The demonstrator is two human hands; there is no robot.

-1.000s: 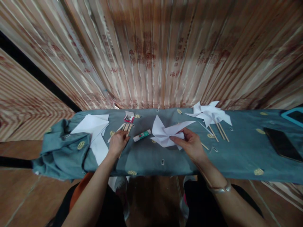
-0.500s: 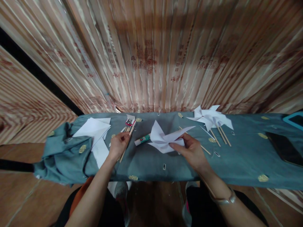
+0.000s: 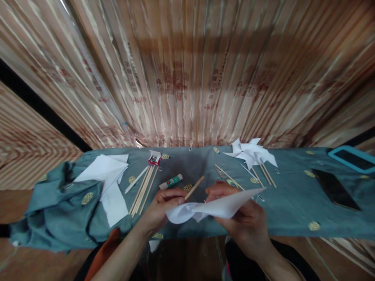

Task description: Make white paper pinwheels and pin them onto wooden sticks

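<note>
My left hand is closed on a thin wooden stick that points up and to the right. My right hand grips a white folded paper pinwheel, held near the front edge of the table and close to me. The stick's lower end meets the pinwheel between my two hands. Both hands hover over the blue-grey cloth that covers the table.
A bundle of sticks, a glue stick and a small pin box lie at left centre. White paper sheets sit at left. Finished pinwheels lie at the back right, beside a dark phone and a teal-edged tablet.
My left hand lifted a stick from the bundle and brought it to the pinwheel. My right hand raised the pinwheel off the cloth and drew it toward me.
</note>
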